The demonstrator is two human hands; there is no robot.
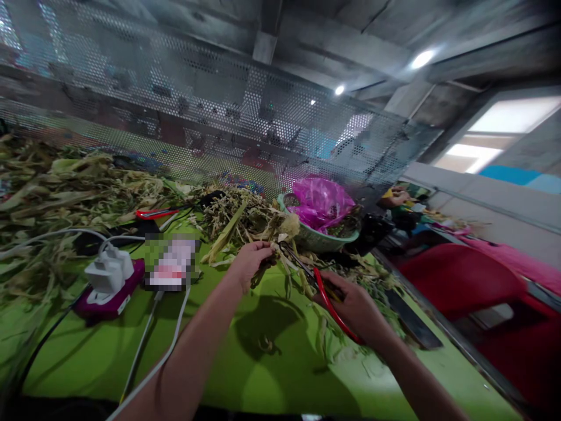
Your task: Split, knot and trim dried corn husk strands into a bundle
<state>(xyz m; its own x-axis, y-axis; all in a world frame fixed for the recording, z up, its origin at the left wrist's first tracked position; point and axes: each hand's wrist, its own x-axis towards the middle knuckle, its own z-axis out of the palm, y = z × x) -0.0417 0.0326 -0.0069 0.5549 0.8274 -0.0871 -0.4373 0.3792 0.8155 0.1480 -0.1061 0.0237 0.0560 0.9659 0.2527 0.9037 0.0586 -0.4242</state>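
My left hand (254, 263) is closed around a dried plant piece (277, 243), pinching it above the green table; its exact kind is hard to make out. In my right hand (350, 304) are long-bladed shears with red handles (326, 295), gripped with the fingers round the handles. The blade tips reach the dried piece just beside my left fingertips. Behind both hands lies a tangle of dry stalks and husks (236, 219). A pale green basket (322, 241) stands behind them, with a crumpled magenta plastic bag (322, 202) in it.
A wide heap of dry husks (61, 187) covers the left back. Another red-handled tool (158, 214) lies there. A purple power strip (109, 301) with white plugs and cables sits near a blurred phone (172, 266). A mesh screen (210, 117) borders the back; red chairs (464, 280) stand right.
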